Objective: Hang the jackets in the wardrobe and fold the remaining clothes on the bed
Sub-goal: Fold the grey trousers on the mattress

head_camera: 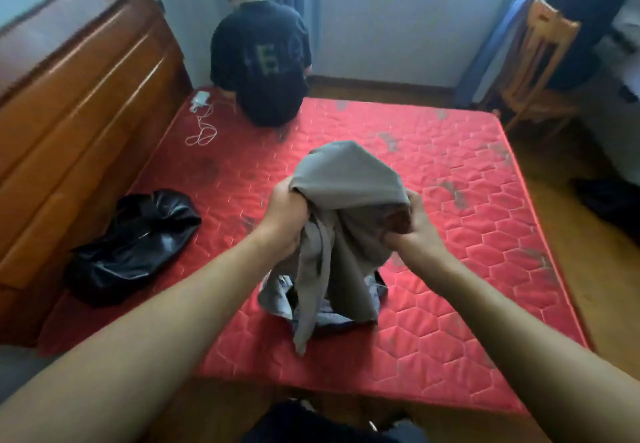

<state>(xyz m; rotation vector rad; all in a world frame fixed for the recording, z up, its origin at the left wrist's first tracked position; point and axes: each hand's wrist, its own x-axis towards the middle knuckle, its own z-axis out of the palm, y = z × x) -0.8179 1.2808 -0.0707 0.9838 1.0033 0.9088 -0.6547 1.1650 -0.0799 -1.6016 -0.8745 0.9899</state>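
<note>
Left forearm (149, 331) and right forearm (512, 321), both bare, reach from the bottom corners toward the middle of the bed.

Under them, the red quilted mattress (467, 269) fills most of the view, and its hexagon stitching shows grey worn patches. Along its left side stands a brown wooden panelled board (79, 103). A person in a black shirt (259, 68) sits on the far left corner of the mattress, back to the camera. At the far right a wooden chair (533, 71) stands on the floor beside a blue curtain (498, 33), with a dark garment (585, 19) draped over its back. A dark heap (606, 203) lies on the floor below it, too blurred to identify.

A shiny black jacket (135, 245) lies crumpled on the left edge of the mattress, well apart from the hands.

The grey garment (346, 182) is held up above the middle of the mattress, bunched, and its loose ends hang down onto a small pile of clothes (277, 298) just below. The left hand (287, 214) grips a fistful of the cloth at its left edge, fingers curled tight round it. The right hand (412, 227) pinches the right edge, with the thumb and curled fingers closed on the fabric.

A white charger (201, 98) lies near the seated person, and its cable (202, 132) loops across the mattress.
</note>
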